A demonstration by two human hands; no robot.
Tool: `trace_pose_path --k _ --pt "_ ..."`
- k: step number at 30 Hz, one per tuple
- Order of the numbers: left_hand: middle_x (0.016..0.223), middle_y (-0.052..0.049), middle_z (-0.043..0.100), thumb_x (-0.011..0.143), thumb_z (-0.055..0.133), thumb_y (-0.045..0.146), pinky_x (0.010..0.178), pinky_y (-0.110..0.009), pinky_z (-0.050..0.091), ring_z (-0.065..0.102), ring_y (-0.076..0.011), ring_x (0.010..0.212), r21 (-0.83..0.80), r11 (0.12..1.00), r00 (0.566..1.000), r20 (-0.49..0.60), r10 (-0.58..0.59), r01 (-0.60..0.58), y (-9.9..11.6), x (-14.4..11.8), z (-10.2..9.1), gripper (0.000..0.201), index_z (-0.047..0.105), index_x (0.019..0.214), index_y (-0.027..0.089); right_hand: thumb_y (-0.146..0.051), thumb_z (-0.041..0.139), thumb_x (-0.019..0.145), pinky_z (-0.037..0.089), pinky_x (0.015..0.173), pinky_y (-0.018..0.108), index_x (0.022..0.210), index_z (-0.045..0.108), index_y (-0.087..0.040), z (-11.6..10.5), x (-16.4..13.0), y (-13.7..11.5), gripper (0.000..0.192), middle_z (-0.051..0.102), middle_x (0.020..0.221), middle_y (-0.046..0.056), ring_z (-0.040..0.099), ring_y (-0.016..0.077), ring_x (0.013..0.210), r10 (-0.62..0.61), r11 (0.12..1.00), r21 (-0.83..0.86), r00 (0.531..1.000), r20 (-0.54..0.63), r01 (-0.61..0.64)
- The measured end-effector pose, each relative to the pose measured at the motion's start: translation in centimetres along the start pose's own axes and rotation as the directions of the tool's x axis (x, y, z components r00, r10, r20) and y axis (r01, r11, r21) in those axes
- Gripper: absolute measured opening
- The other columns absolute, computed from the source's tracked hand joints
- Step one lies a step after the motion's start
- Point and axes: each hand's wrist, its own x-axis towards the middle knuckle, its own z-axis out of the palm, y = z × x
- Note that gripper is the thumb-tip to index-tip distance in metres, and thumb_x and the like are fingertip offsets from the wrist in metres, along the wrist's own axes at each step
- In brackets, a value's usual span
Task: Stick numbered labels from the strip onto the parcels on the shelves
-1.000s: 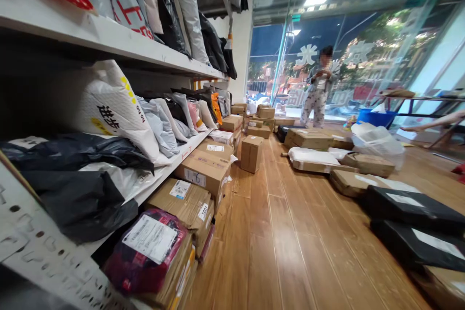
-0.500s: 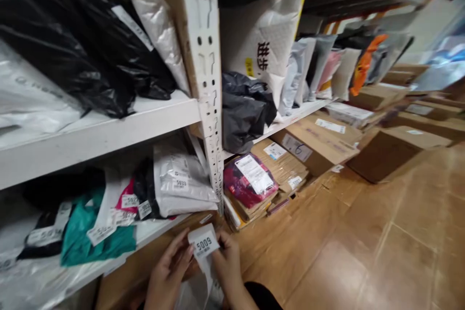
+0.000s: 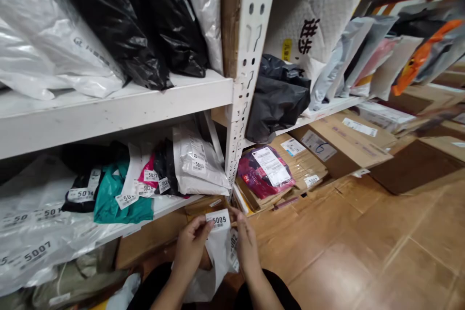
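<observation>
Low in the middle, both my hands hold a white plastic parcel bag (image 3: 214, 271) on my lap. My left hand (image 3: 192, 244) pinches the left edge of a white sticker label (image 3: 218, 221) printed "5009" at the bag's top. My right hand (image 3: 247, 244) grips the bag's right side, its fingertips touching the label's right edge. The label faces me, just in front of the lower shelf's edge.
A white metal shelf rack (image 3: 242, 121) stands close ahead, packed with black, white and teal bagged parcels (image 3: 119, 193) bearing number stickers. Cardboard boxes (image 3: 337, 145) and a dark red parcel (image 3: 263, 174) lie on the wooden floor (image 3: 363, 252) to the right.
The view swung from the shop floor, where a person stood by the glass front, down to the shelf. My hands came into view with the bag and label, now raised slightly.
</observation>
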Motion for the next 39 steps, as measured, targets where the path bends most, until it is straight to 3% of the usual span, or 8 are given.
trace_pose_path --k 4,9,15,22,26,30,35,39 --pt "0.072 -0.003 0.067 0.071 0.061 0.052 0.069 -0.029 0.046 0.059 -0.0206 0.072 0.04 0.999 1.0 -0.009 0.004 -0.004 -1.9 -0.1 2.0 0.034 0.064 0.074 0.018 -0.056 0.072 0.062 0.046 0.061 0.028 0.083 0.069 -0.017 -1.9 0.9 -0.2 0.044 0.066 0.072 0.005 0.058 0.0175 0.065 0.068 0.992 -0.106 0.998 -0.013 -0.069" --pt "0.069 -0.004 0.062 0.076 0.048 0.06 0.069 -0.03 0.046 0.058 -0.0207 0.072 -0.042 0.999 0.997 -0.071 -0.028 0.025 -4.9 -0.4 5.0 0.043 0.058 0.07 0.019 -0.059 0.077 0.051 0.034 0.046 0.023 0.061 0.057 -0.017 -3.6 1.7 0.6 0.048 0.05 0.053 -0.003 0.044 0.01 0.048 0.206 0.969 -0.155 0.976 0.071 -0.193" --pt "0.066 -0.006 0.063 0.064 0.054 0.069 0.064 -0.031 0.047 0.058 -0.0217 0.067 -0.146 0.98 0.981 -0.122 -0.151 0.133 -7.2 -0.4 5.0 0.051 0.06 0.067 0.019 -0.061 0.077 0.05 0.036 0.049 0.024 0.067 0.058 -0.017 -3.8 1.5 1.4 0.051 0.053 0.053 -0.002 0.047 0.0123 0.05 0.302 0.914 -0.313 0.948 0.098 -0.258" --pt "0.056 -0.003 0.056 0.065 0.052 0.073 0.057 -0.029 0.039 0.05 -0.0178 0.058 -0.126 0.968 0.947 -0.212 -0.24 0.217 -7.1 -1.1 2.4 0.054 0.052 0.056 0.019 -0.051 0.084 0.044 0.039 0.054 0.024 0.06 0.06 -0.016 -1.8 1.6 1.5 0.046 0.055 0.058 -0.001 0.049 0.0121 0.055 0.417 0.889 -0.258 0.903 0.107 -0.38" --pt "0.067 -0.005 0.064 0.067 0.056 0.07 0.063 -0.03 0.044 0.058 -0.0211 0.067 -0.231 0.916 0.906 -0.201 -0.374 0.327 -6.3 -2.5 -1.5 0.054 0.064 0.072 0.017 -0.053 0.081 0.051 0.04 0.058 0.025 0.065 0.064 -0.016 1.8 1.4 2.0 0.043 0.059 0.061 0.001 0.051 0.0134 0.06 0.477 0.874 -0.214 0.854 0.208 -0.436" --pt "0.093 -0.009 0.07 0.061 0.072 0.06 0.076 -0.03 0.047 0.062 -0.0241 0.086 -0.459 0.833 0.894 -0.157 -0.419 0.309 -4.8 -4.6 -5.6 0.053 0.067 0.091 0.017 -0.05 0.08 0.056 0.039 0.057 0.023 0.063 0.064 -0.017 6.3 0.8 3.7 0.037 0.057 0.06 -0.001 0.049 0.0117 0.058 0.497 0.868 -0.165 0.805 0.325 -0.469" --pt "0.083 -0.007 0.07 0.065 0.072 0.056 0.075 -0.029 0.047 0.062 -0.0223 0.082 -0.511 0.817 0.864 -0.247 -0.438 0.268 -2.0 -7.9 -10.0 0.047 0.067 0.089 0.016 -0.048 0.083 0.049 0.033 0.05 0.021 0.058 0.063 -0.017 11.2 0.3 4.6 0.038 0.056 0.056 -0.002 0.044 0.0086 0.052 0.528 0.836 -0.232 0.61 0.591 -0.498" --pt "0.071 -0.004 0.063 0.068 0.062 0.065 0.06 -0.026 0.042 0.053 -0.0158 0.065 -0.296 0.904 0.893 -0.239 -0.382 0.307 -2.9 -10.6 -14.8 0.051 0.061 0.077 0.014 -0.042 0.084 0.047 0.028 0.048 0.021 0.06 0.062 -0.016 14.9 -0.4 6.1 0.036 0.053 0.053 -0.005 0.039 0.0061 0.047 0.565 0.802 -0.462 0.226 0.794 -0.379"
